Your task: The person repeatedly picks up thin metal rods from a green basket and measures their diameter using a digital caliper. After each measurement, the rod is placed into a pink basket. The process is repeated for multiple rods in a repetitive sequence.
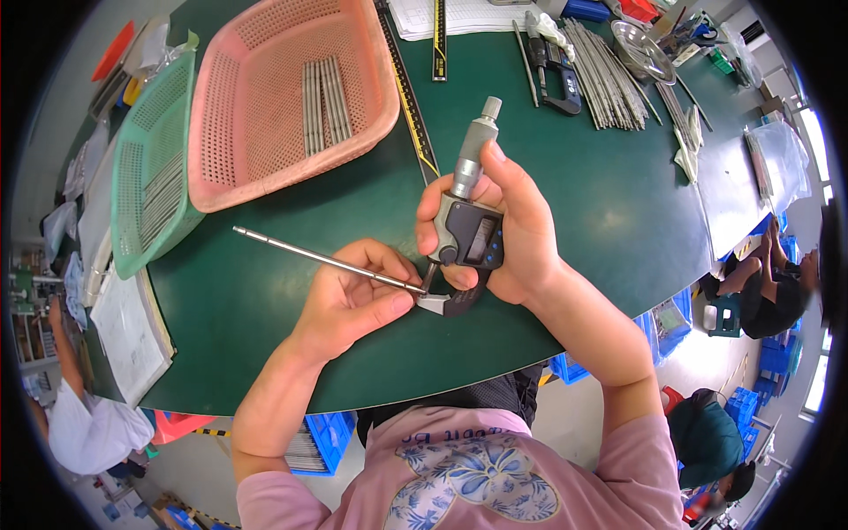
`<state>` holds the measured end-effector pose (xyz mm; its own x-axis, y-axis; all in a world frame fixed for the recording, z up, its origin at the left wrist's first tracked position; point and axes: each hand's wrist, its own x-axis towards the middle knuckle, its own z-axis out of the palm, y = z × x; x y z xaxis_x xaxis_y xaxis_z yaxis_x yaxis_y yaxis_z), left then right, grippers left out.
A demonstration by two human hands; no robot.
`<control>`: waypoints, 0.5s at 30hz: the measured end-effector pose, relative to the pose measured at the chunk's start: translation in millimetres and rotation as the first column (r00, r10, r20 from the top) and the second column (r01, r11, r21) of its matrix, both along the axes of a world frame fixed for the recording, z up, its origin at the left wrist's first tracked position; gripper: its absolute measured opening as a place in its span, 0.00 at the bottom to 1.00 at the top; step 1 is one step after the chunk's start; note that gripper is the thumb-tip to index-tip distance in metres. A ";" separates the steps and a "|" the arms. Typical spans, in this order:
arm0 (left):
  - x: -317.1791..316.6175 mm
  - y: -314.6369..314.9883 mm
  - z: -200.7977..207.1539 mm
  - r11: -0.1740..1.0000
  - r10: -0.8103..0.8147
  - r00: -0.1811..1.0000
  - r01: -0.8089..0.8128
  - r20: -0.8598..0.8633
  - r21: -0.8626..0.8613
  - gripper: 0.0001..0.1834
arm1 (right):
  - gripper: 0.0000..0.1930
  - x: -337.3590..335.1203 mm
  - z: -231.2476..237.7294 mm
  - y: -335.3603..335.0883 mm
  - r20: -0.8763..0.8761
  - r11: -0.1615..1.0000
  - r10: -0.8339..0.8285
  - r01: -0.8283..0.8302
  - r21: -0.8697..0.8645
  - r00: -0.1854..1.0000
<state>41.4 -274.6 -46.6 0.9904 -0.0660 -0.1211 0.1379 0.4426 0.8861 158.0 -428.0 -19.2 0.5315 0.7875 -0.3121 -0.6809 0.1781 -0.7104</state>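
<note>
My right hand [521, 221] is wrapped round a digital micrometer [468, 231], its thimble pointing up and away from me, thumb resting by the thimble. In my left hand [358, 296] a slim metal rod [327, 260] with grooves along it is pinched between thumb and fingers. The rod's near end lies in the micrometer's jaw gap; whether both jaw faces touch it is too small to tell. Its other end points up and left toward a pink basket [296, 168], where several similar rods [325, 104] lie.
Left of the pink basket stands a green basket [128, 194] with more rods. A black-and-yellow ruler [413, 115] lies beyond my hands. At the back right are a second micrometer [562, 81], a pile of rods [609, 79] and a metal bowl [643, 51]. Other people sit farther off on both sides.
</note>
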 end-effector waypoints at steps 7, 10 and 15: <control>-0.9 -2.4 -1.8 0.998 0.054 0.999 -0.054 -0.002 0.007 0.08 | 0.35 -2.9 -1.4 1.8 0.051 0.999 -0.024 0.023 0.025 0.998; -2.1 -4.3 -3.0 0.998 0.057 0.998 -0.057 0.012 0.003 0.08 | 0.36 -2.7 -1.9 2.3 0.025 0.999 -0.012 0.011 0.031 1.000; -2.4 -4.1 -4.1 0.997 0.072 0.996 -0.072 0.059 -0.009 0.07 | 0.36 -0.8 -0.1 2.3 -0.056 1.000 0.013 -0.012 0.019 0.998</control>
